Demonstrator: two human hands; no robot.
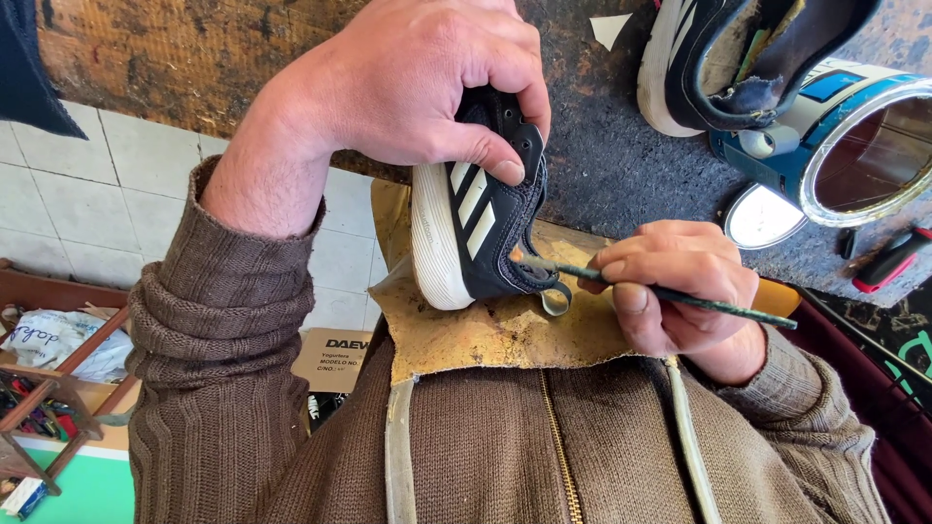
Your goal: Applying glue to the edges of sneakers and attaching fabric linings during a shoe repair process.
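Nearest: stained apron (485,335) over lap. R hand (680,291) pinching thin brush (680,296), tip at heel of small black sneaker (476,228). L hand (427,87) clamped round sneaker. Best w/ light strokes, sneaker steady. Beyond: open can (864,146).

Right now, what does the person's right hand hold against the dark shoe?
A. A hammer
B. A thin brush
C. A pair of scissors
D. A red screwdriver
B: the right hand grips a thin brush with a dark green handle, and its tip touches the heel end of the dark shoe that the left hand holds.
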